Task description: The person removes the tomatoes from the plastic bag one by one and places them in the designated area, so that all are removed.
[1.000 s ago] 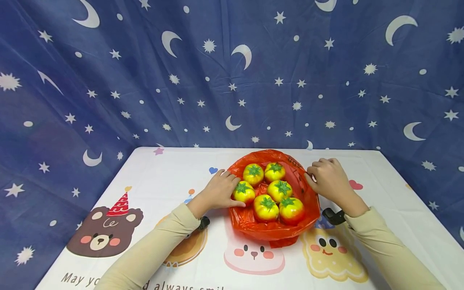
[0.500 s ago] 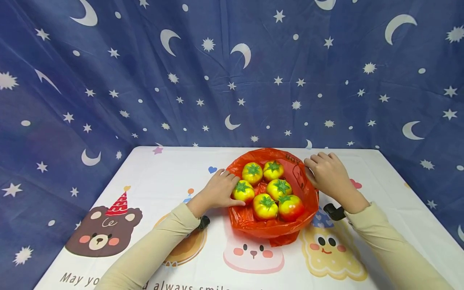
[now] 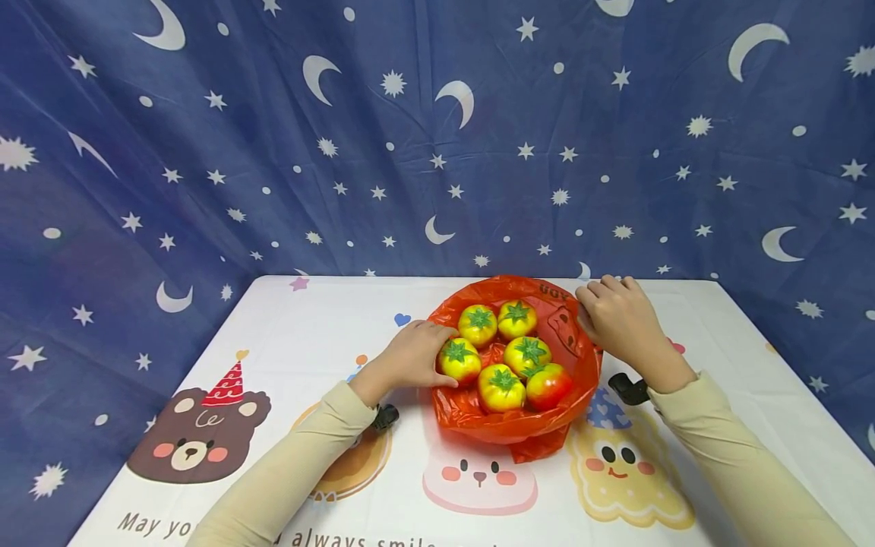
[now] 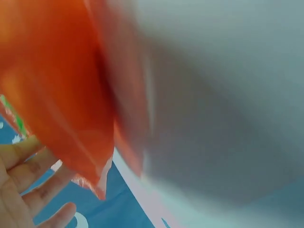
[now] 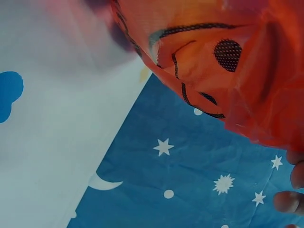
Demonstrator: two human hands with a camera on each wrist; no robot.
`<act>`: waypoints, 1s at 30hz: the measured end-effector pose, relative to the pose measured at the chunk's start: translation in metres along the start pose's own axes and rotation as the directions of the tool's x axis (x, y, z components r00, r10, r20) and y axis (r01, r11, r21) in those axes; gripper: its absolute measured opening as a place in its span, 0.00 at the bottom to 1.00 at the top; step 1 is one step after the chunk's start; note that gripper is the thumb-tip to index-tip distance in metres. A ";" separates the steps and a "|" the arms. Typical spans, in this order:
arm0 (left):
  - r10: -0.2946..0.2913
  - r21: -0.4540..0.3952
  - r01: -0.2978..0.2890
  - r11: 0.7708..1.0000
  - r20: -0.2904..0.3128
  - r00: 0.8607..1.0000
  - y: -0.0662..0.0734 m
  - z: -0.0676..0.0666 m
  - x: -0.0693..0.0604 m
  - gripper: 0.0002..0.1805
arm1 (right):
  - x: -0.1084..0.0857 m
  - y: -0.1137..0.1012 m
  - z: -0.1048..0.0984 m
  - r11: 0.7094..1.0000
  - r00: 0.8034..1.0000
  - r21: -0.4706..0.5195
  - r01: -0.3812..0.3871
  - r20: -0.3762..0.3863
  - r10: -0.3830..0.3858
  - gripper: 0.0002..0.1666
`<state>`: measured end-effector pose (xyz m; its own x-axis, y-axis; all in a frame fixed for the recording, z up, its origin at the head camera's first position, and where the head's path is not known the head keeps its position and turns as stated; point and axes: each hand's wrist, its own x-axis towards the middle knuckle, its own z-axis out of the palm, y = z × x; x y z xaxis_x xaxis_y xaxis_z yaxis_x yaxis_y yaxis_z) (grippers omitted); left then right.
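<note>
A red plastic bag (image 3: 478,431) sits on the table with its mouth spread wide. Inside it are several yellow-and-red tomatoes (image 3: 501,389) with green star-shaped tops; the front right tomato (image 3: 549,387) leans on its side. My left hand (image 3: 409,355) rests at the bag's left rim beside the leftmost tomato (image 3: 459,362), thumb in front; in the left wrist view its fingers (image 4: 40,190) are spread and fairly straight near the bag's edge. At the right rim my right hand (image 3: 625,323) pinches the bag, drawing up a stretch of printed film (image 5: 209,52).
The table (image 3: 328,319) wears a white cloth printed with a bear head (image 3: 194,441), other cartoon figures and lettering. Behind it hangs a blue curtain (image 3: 383,167) with moons and stars. Black straps with small camera mounts (image 3: 627,389) sit at the wrists.
My right hand has moved slightly back and up with the rim, showing more of the bag's print. The front right tomato has tipped over. My left hand has barely moved.
</note>
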<state>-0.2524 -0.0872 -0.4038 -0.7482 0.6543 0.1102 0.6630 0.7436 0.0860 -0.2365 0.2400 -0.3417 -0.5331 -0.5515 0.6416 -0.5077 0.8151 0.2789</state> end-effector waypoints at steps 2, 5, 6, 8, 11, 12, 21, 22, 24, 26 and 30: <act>0.000 -0.050 0.000 0.999 0.005 1.000 -0.002 -0.001 0.000 0.42 | -0.001 0.000 0.000 1.000 1.000 0.004 -0.007 0.004 0.007 0.07; 0.015 -0.106 -0.012 0.994 0.029 0.999 -0.005 -0.004 -0.001 0.41 | -0.002 0.000 0.000 1.000 1.000 0.009 -0.017 0.010 0.017 0.07; 0.025 -0.123 -0.020 0.992 0.039 0.999 -0.006 -0.005 -0.001 0.40 | -0.002 0.000 0.000 1.000 1.000 0.011 -0.019 0.011 0.019 0.07; 0.048 -0.152 -0.039 0.988 0.059 0.997 -0.008 -0.007 0.000 0.39 | -0.003 0.000 0.000 1.000 1.000 0.014 -0.022 0.012 0.021 0.07; 0.079 -0.203 -0.060 0.977 0.090 0.993 -0.010 -0.010 0.002 0.38 | -0.003 0.001 0.001 1.000 1.000 0.018 -0.022 0.011 0.022 0.07; 0.093 -0.225 -0.069 0.972 0.097 0.991 -0.011 -0.011 0.003 0.38 | -0.003 0.001 0.001 1.000 1.000 0.020 -0.023 0.010 0.023 0.07; 0.151 -0.319 -0.107 0.942 0.117 0.982 -0.012 -0.013 0.008 0.36 | -0.005 0.001 0.004 0.999 1.000 0.032 -0.025 0.008 0.025 0.06; 0.147 -0.311 -0.104 0.945 0.116 0.982 -0.012 -0.013 0.008 0.37 | -0.005 0.002 0.004 0.999 1.000 0.033 -0.026 0.008 0.025 0.06; 0.139 -0.298 -0.101 0.949 0.109 0.984 -0.012 -0.013 0.008 0.37 | -0.006 0.002 0.005 0.999 1.000 0.036 -0.028 0.009 0.028 0.06; 0.132 -0.279 -0.101 0.955 0.094 0.987 -0.010 -0.013 0.007 0.36 | -0.006 0.002 0.005 0.999 1.000 0.039 -0.030 0.007 0.030 0.06; 0.135 -0.270 -0.117 0.956 0.050 0.990 -0.007 -0.012 0.005 0.35 | -0.007 0.002 0.005 0.999 1.000 0.042 -0.031 0.004 0.031 0.06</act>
<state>-0.2602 -0.0908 -0.3915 -0.6520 0.7549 0.0708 0.7280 0.5972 0.3368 -0.2376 0.2447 -0.3495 -0.5511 -0.5264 0.6474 -0.5189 0.8238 0.2281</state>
